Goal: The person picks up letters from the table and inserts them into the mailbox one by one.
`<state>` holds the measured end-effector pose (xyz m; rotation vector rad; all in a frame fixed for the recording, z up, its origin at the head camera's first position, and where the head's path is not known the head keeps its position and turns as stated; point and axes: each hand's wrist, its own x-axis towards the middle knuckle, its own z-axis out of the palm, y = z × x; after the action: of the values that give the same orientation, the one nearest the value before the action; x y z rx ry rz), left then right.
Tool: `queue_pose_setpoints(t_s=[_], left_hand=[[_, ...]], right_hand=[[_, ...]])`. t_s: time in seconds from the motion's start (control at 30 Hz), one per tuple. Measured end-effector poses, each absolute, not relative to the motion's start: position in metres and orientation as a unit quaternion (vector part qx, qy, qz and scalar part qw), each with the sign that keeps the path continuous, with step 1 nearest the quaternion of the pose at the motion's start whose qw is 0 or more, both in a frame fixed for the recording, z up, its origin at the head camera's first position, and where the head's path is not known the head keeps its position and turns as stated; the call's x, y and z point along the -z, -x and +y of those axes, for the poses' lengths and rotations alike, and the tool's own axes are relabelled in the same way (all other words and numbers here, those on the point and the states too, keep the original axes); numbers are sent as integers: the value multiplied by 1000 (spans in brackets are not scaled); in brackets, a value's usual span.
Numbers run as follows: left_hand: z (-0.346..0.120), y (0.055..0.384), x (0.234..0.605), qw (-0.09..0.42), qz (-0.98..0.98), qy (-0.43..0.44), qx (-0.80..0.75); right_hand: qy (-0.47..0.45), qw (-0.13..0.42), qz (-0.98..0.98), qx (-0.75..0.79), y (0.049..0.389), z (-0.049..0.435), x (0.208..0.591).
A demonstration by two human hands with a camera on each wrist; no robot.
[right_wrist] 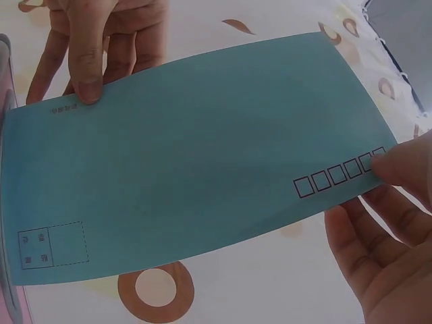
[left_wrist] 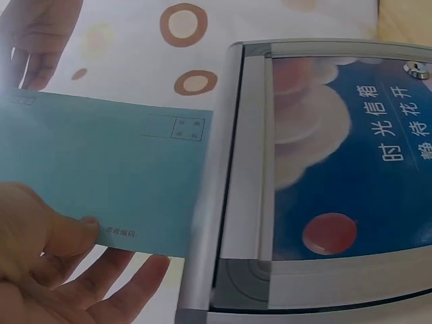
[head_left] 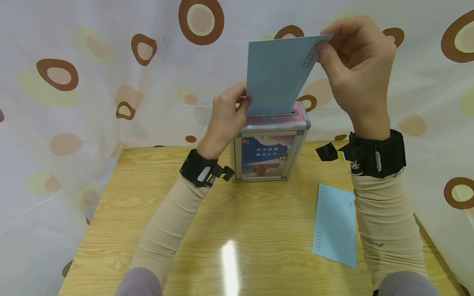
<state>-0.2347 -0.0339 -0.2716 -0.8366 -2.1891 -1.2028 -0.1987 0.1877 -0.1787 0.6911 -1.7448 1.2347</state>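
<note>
Here's the envelope [head_left: 277, 78], caught between two closed grips: the right grip [head_left: 363, 68] pinches its upper corner between thumb and fingers, the left grip [head_left: 228, 117] pinches a long edge low down, thumb on the face, fingers behind. And look at the line: the long axis drops steeply from the right grip, down and to its left, bringing the bottom short edge to the slot [head_left: 294, 112]; how far in, I can't tell. Left grip is the nearer, just beside that slot; right grip is up high. Below and right of the left grip stands the box [head_left: 266, 158], printed front towards the person. Well below the right grip, the other envelope [head_left: 335, 226] lies flat on the surface [head_left: 266, 213], beside the right sleeve [head_left: 389, 222].
</note>
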Motion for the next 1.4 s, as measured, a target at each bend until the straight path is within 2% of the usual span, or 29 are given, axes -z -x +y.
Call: queue_pose_setpoints(t_s=[0.23,0.67,0.9,1.13,1.4], left_hand=[[-35,237,273,249,-803,324,433],[-36,236,273,238,-810,302,442],[-39,228,257,293,-783,327,440],[-40,217,232,359,-735,352,455],[-42,210,218,393,-713,352,461]], right_hand=[[-272,432,-699,-501,198,192,182],[-300,417,-693,-506,206,190,191],[-323,402,-709,-480,208,191,198],[-297,394,-719,-490,206,189,202],[-295,384,-714,-505,204,184,203]])
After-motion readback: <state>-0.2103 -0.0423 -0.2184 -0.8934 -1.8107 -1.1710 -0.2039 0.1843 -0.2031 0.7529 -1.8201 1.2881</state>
